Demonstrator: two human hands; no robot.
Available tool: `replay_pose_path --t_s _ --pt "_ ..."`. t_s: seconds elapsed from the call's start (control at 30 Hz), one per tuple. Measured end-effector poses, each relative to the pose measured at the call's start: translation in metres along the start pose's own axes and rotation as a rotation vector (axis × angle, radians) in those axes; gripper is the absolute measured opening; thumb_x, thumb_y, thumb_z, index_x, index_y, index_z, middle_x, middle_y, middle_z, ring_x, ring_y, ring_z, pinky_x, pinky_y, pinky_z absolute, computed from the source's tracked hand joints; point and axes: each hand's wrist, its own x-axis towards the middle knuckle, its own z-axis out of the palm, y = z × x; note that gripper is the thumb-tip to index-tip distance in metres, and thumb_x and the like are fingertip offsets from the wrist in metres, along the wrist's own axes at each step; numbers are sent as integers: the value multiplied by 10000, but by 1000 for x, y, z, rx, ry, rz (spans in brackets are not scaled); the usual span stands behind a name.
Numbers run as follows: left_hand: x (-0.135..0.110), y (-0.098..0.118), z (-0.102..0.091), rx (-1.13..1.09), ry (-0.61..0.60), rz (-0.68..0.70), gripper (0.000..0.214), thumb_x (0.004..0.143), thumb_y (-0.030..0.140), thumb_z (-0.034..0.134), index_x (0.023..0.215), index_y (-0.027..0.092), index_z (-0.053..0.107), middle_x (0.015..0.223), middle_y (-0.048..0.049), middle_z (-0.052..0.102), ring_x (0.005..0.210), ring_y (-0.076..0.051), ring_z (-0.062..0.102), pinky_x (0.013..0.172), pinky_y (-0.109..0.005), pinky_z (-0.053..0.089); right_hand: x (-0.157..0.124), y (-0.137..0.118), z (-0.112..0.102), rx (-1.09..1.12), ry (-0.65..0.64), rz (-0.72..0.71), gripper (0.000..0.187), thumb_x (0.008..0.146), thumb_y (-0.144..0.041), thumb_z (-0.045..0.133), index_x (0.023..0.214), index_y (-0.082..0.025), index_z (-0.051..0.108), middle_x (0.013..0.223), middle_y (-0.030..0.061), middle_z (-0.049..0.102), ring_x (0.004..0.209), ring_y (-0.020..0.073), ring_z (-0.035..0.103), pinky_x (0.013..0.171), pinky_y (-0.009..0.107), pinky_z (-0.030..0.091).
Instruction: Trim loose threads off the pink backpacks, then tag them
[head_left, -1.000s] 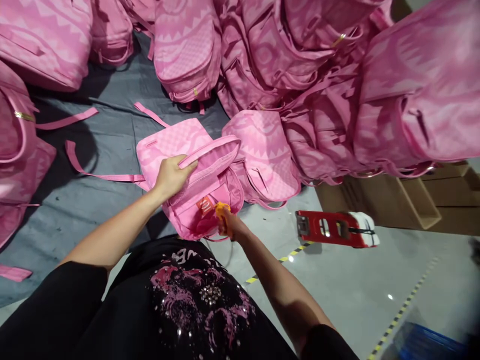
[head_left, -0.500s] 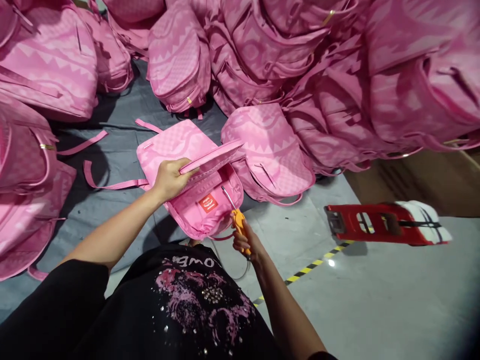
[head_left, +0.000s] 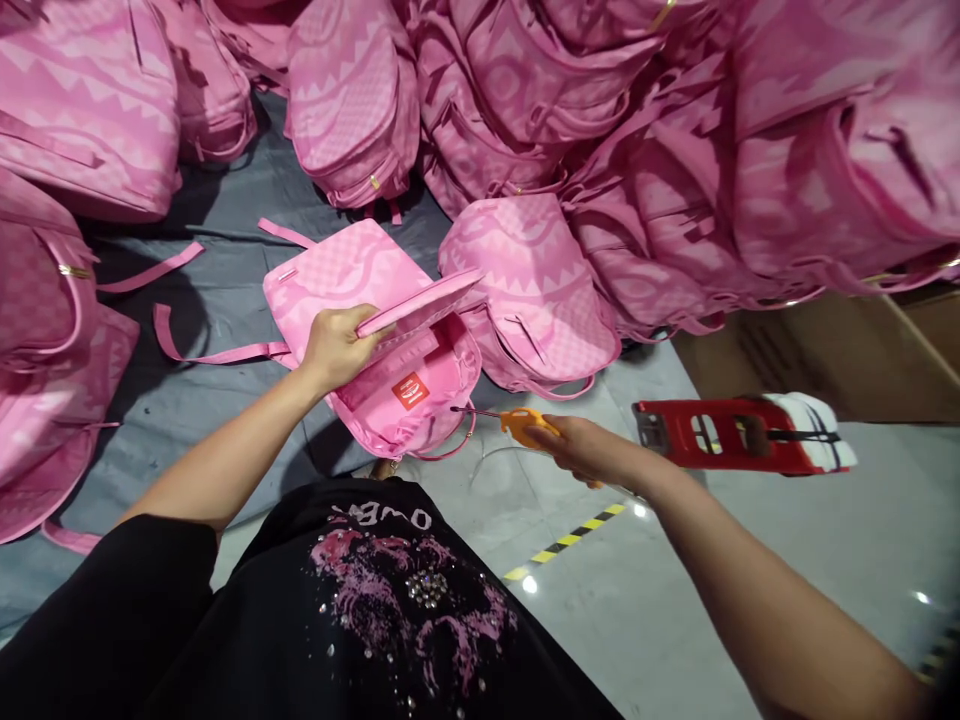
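Observation:
An opened pink backpack lies in front of me, its pocket showing a red label inside. My left hand is closed around the edge of the raised front flap. To the right of the bag, my right hand grips an orange air blow gun with a long thin nozzle. The nozzle points left, its tip over the right rim of the open pocket; I cannot tell whether it touches the fabric. A thin pale hose curves below the tool.
A second pink backpack lies just right of the open one. Several more are piled behind and at left on a dark grey sheet. A red folded cart stands right, near a cardboard box. Black-and-yellow tape crosses the floor.
My right hand has swung right, and the blow gun's nozzle has turned from pointing up into the pocket to lying nearly level. My left hand still holds the flap up.

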Motion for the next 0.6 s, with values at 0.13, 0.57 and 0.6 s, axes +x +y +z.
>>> replay_pose_path --t_s 0.13,0.57,0.6 --pt "0 3 5 3 -32 -33 267 833 374 559 752 160 697 559 9 578 522 -116 495 558 -232 332 0 0 15 -27 -34 29 309 895 -458 568 1037 -190 628 469 -52 446 300 96 383 301 199 276" --pt "-118 -34 6 -390 -34 -895 806 700 657 689 1384 272 507 1428 -107 539 1450 -322 317 1189 -493 258 127 80 78 797 174 -182 428 638 -519 746 847 -203 548 649 -10 595 602 163 601 597 293 535" --pt "-118 -46 15 -386 33 -974 840 702 684 669 1405 266 475 1425 -116 540 1444 -335 325 1169 -521 288 142 66 85 824 187 -186 393 631 -477 745 841 -209 548 664 -5 601 611 172 598 573 292 528"
